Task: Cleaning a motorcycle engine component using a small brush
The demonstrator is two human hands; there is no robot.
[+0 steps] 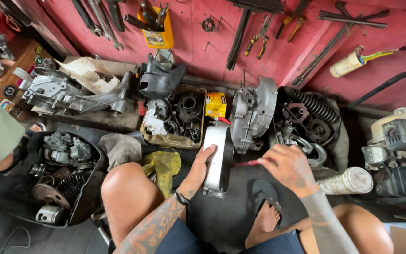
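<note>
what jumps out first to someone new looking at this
At centre, the left hand steadies an upright grey metal cover on the floor while the right hand holds a red tool beside it. Behind rises a red wall hung with tools, above a tray of engine parts.

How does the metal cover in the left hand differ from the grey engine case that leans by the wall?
The metal cover is long, narrow and flat-faced; the engine case is broader and rounded. The left hand holds the cover upright on the floor; the case leans untouched, apart from both hands. Both are bare grey metal.
</note>
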